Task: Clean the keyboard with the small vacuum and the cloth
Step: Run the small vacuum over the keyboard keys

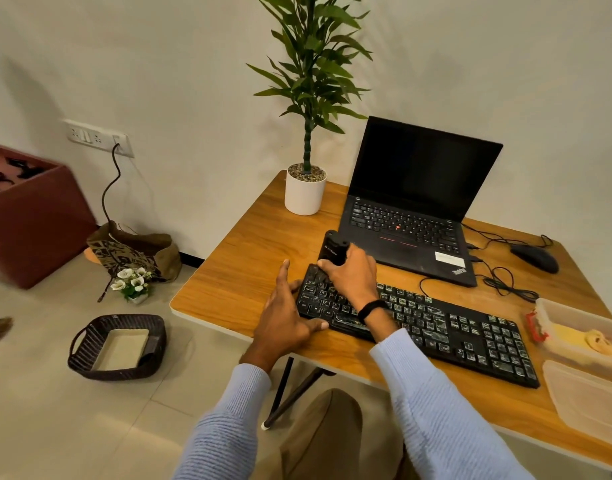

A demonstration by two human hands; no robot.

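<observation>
Keyboard (436, 327): black, long and flat, it lies under your right hand (349, 275) and runs off to that hand's right. Pale smears cover most keys.
Vacuum (333, 248): a short, dark, matte tube, standing nose-down on the keyboard's far-left corner.
Right hand: your fingers are wrapped round the vacuum's lower body.
Left hand (285, 317): fingers spread and straight, bracing the keyboard's left end, thumb on its front edge.
Progress: early, I judge. You are vacuuming at one corner, the other keys look dusty, and wiping is not yet begun.
Cloth (574, 337): what looks like a soft yellow one sits in a cloudy plastic tub (547, 306), well right of your right hand.
Around: a laptop (412, 216) lies just beyond that hand, on a wood-grain table (249, 251).
</observation>
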